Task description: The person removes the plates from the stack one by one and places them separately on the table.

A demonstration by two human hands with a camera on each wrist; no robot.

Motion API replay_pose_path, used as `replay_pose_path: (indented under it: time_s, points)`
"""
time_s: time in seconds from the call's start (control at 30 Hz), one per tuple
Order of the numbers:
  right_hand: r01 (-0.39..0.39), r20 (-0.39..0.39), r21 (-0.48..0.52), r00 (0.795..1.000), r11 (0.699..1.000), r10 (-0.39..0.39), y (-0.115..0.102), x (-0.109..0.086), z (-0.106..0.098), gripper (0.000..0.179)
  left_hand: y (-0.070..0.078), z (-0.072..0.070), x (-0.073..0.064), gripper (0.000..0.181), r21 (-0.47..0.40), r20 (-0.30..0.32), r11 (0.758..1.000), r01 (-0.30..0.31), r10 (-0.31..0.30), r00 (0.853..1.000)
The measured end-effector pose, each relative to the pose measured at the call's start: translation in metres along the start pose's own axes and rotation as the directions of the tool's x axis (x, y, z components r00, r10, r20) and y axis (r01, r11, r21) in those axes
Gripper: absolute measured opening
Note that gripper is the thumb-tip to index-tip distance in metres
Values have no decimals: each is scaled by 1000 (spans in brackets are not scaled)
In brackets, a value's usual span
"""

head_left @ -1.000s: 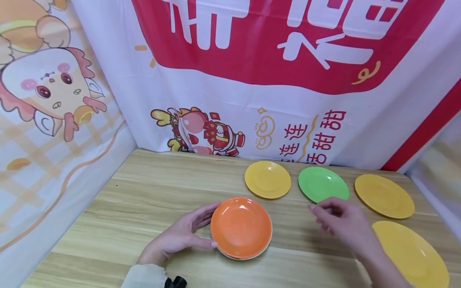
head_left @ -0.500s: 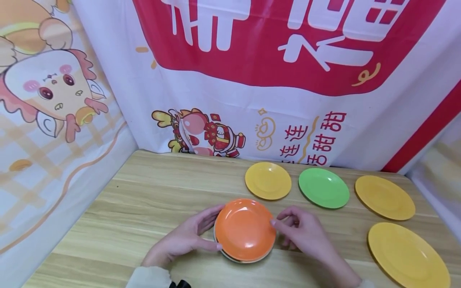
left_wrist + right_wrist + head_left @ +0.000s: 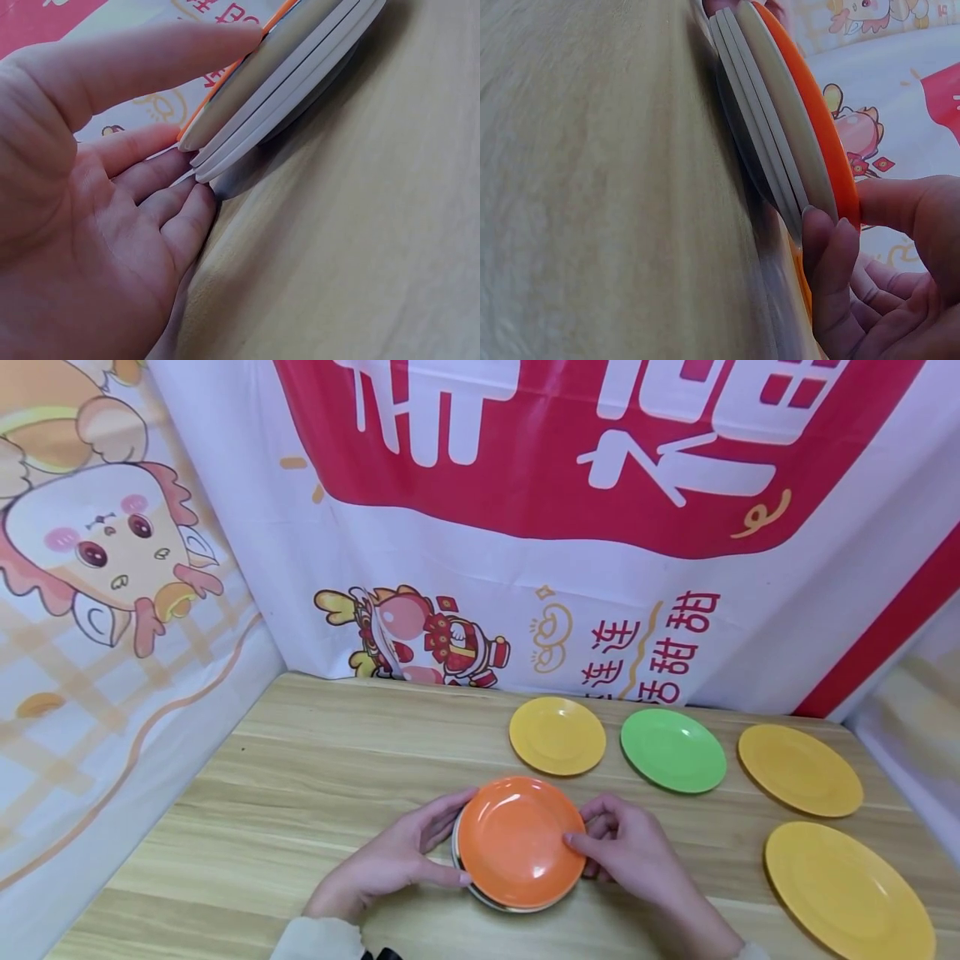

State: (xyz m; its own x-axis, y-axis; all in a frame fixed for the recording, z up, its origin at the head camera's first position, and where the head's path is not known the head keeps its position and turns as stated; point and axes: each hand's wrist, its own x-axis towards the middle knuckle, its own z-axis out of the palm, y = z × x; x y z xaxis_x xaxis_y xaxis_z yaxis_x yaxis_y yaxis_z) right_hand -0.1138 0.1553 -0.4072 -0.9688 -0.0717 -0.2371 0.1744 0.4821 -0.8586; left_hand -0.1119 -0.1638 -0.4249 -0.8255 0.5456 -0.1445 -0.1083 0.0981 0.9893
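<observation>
An orange plate [image 3: 521,843] tops a stack of pale-rimmed plates [image 3: 754,112] on the wooden table. It sits slightly right of the plates beneath, so their rims [image 3: 480,897] peek out at its left and lower edge. My left hand [image 3: 405,856] holds the left side of the stack, its thumb at the orange rim and its fingers against the edges in the left wrist view. At the right side, my right hand [image 3: 626,847] pinches the orange plate, thumb over its rim. Two of its fingertips [image 3: 821,232] touch the stack's side in the right wrist view.
A small yellow plate [image 3: 557,735], a green plate [image 3: 672,750] and another yellow plate [image 3: 799,769] line the table's back edge. A larger yellow plate [image 3: 847,889] lies at the right. Printed cloth [image 3: 450,552] hangs behind the table.
My right hand has come left from near the green plate and taken hold of the orange plate's right rim. The stack and my left hand have shifted slightly right; the orange plate has slid a little further.
</observation>
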Motion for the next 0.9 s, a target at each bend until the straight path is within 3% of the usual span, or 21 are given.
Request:
replay_pose_path:
  time_s: [0.43,0.67,0.9]
  points:
    - [-6,-4,31,1000,1000,6,2,1,-4,25,-1,-1,0,97,2,-1,1000,19,-19,1000]
    - [-10,-5,28,1000,1000,10,2,2,-7,22,-2,-1,1,98,23,3,1000,-11,11,1000]
    - [-19,-7,22,1000,1000,19,2,2,-10,21,-3,-1,2,97,13,-8,1000,18,-17,1000]
